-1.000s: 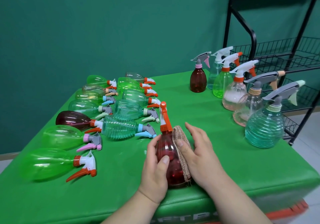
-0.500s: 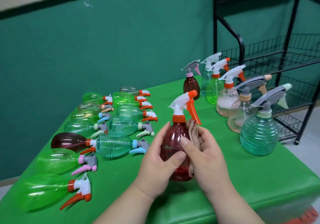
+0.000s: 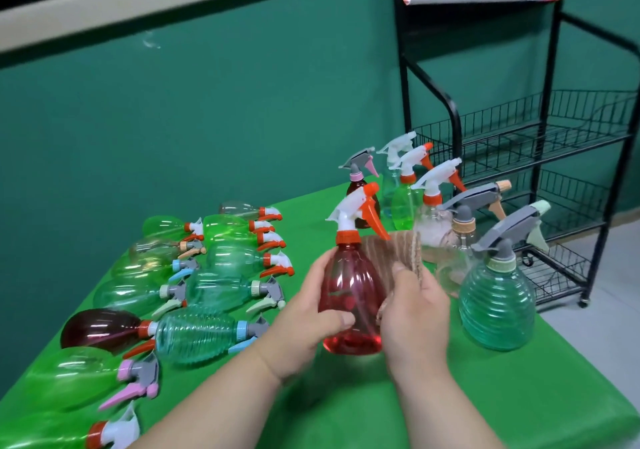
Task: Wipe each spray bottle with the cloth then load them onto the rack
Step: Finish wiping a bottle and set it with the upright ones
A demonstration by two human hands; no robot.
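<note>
A red see-through spray bottle (image 3: 349,296) with a white and orange trigger stands upright in front of me, held above the green table (image 3: 433,410). My left hand (image 3: 308,324) grips its body from the left, thumb across the front. My right hand (image 3: 415,317) holds a brown striped cloth (image 3: 394,254) against the bottle's right side. The black wire rack (image 3: 540,143) stands at the right, past the table's edge, its shelves bare.
Several green, teal and brown spray bottles (image 3: 194,334) lie on their sides on the table's left half. Several upright bottles (image 3: 495,303) stand in a row along the right side, near the rack. A green wall is behind.
The red bottle went from lying on the table to upright and lifted. The cloth has spread out along its right side. My view has tilted upward.
</note>
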